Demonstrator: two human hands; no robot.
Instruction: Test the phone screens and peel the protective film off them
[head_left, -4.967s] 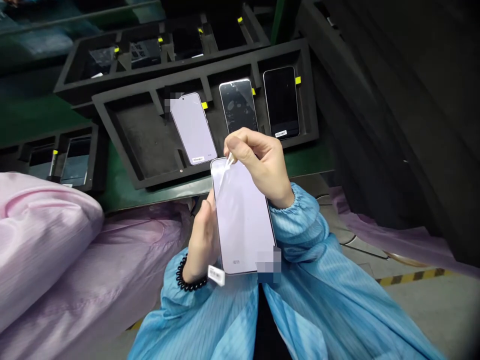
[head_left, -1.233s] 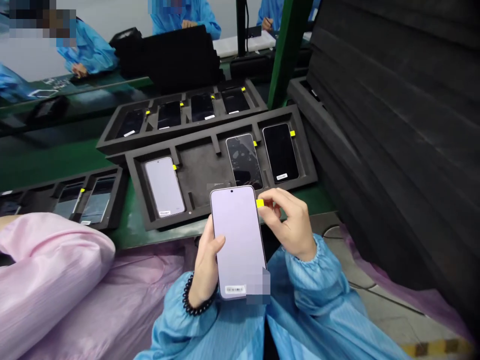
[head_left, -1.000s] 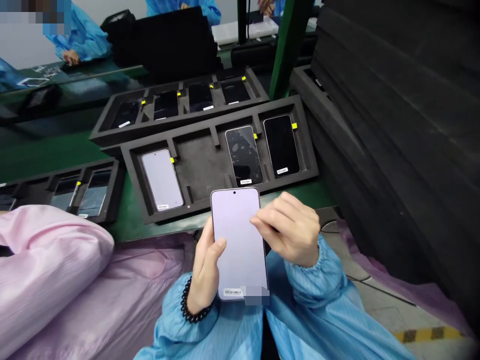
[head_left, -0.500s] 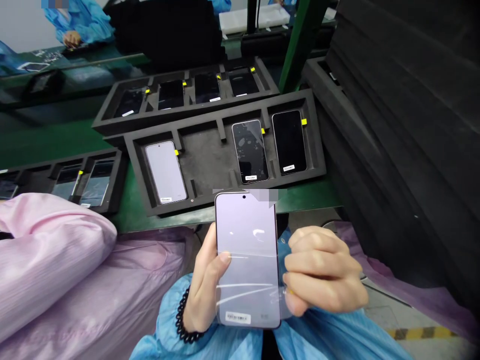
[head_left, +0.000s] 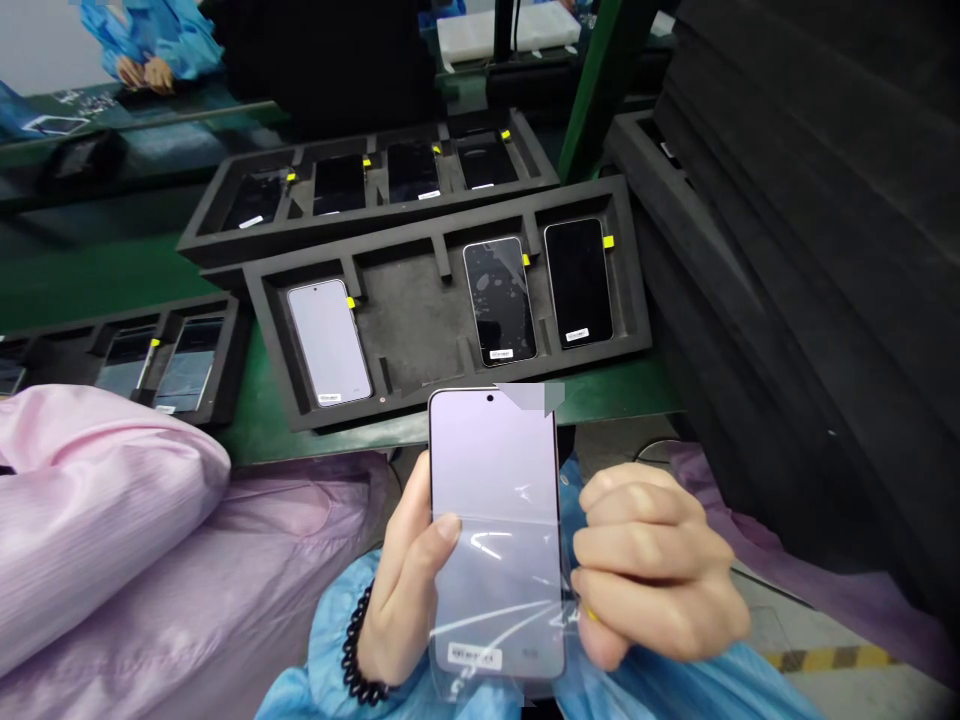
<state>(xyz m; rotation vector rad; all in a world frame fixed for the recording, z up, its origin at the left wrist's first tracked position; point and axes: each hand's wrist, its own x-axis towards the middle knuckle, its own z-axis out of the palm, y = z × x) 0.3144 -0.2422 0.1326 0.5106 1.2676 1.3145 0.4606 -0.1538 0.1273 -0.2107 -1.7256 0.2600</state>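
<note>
My left hand [head_left: 409,580] grips a pale lilac phone [head_left: 491,480] upright by its left edge, thumb on the screen. A clear protective film [head_left: 499,610] is peeled down over the lower half of the screen and wrinkles there. My right hand [head_left: 652,570] is closed at the phone's right edge, pinching the film by a small yellow tab. A barcode sticker sits near the phone's bottom.
A black foam tray [head_left: 409,395] ahead holds a lilac phone [head_left: 326,340] at left and two dark phones [head_left: 499,300] at right. Another tray [head_left: 225,240] with several phones lies behind, a third tray [head_left: 217,400] at left. Pink cloth [head_left: 97,520] is left, stacked black foam [head_left: 810,250] right.
My right hand moved from the phone's top right corner down to its lower right side, pulling the film down the screen. The phone has come closer and lower in view.
</note>
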